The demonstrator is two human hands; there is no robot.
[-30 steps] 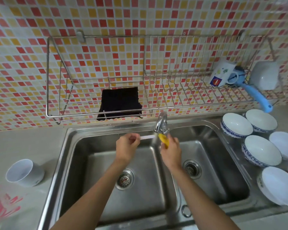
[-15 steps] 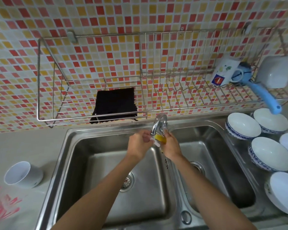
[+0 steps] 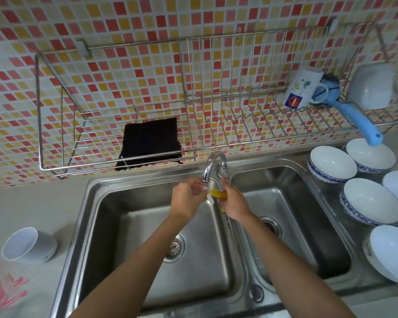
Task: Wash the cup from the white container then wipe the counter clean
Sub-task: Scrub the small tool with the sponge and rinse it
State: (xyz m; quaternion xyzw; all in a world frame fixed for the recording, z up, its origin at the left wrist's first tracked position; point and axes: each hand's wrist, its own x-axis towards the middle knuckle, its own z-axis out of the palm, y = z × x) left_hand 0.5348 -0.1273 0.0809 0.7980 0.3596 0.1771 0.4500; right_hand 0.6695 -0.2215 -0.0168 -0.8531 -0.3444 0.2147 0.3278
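Both hands meet under the faucet (image 3: 213, 165), above the divider at the back edge of the double sink (image 3: 115, 203). The right hand (image 3: 233, 203) is closed on a small yellow-and-white item (image 3: 217, 194); what it is cannot be told. The left hand (image 3: 187, 200) is curled with its fingertips pinching the item's white end. A white cup (image 3: 28, 246) lies tipped on its side on the table (image 3: 39, 205), near the sink's left edge, mouth toward the camera. Several white bowls (image 3: 332, 162) with blue rims stand along the right side. On the wall rack (image 3: 216, 125) above rest a black cloth (image 3: 151, 141), a mug (image 3: 301, 89) and a blue-handled brush (image 3: 354, 115).
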